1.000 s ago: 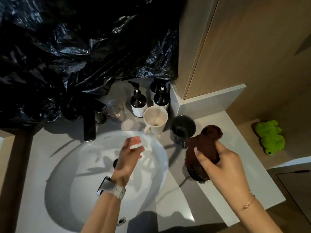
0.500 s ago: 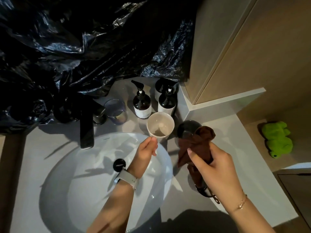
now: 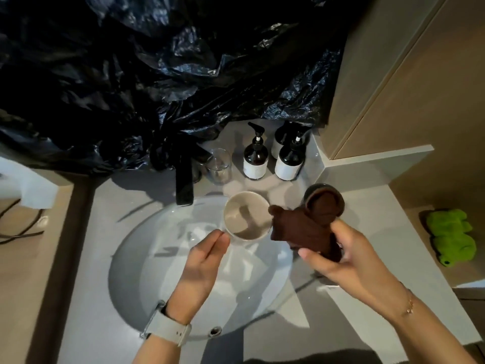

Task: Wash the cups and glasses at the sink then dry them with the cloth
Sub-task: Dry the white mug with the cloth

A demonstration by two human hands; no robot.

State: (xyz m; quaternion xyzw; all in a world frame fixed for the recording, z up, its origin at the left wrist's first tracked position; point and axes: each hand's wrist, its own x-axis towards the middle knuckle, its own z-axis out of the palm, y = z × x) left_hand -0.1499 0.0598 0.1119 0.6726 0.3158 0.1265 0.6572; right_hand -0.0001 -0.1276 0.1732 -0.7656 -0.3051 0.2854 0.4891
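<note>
So in the last second the left hand [image 3: 207,254] has gone from hovering over the basin to reaching right up to the white cup [image 3: 246,216], and its fingers [image 3: 219,239] are now together at the cup's near side, where the handle should be. Looks like a pinch on the handle, but I can't actually see the handle under the fingertips, so can't tell if it's really gripped yet. The cup stands upright on the worktop [image 3: 372,224] at the back rim of the sink [image 3: 136,271], just in front of the tap [image 3: 183,185]. Meanwhile the right hand [image 3: 346,258] has brought the brown cloth [image 3: 301,232] in closer: its fingers are clamped on the lower end of the cloth, and the top end now flops over the mouth of the dark mug [image 3: 324,203], which sits just right of the white cup. My read is the white cup is next up, either for a rinse or a wipe with the cloth, hard to say which from here. No water running that I can make out. The clear glass [image 3: 219,166] stands untouched further back, beside the pump bottles [image 3: 273,161], so there's a fair bit of the job left.
</note>
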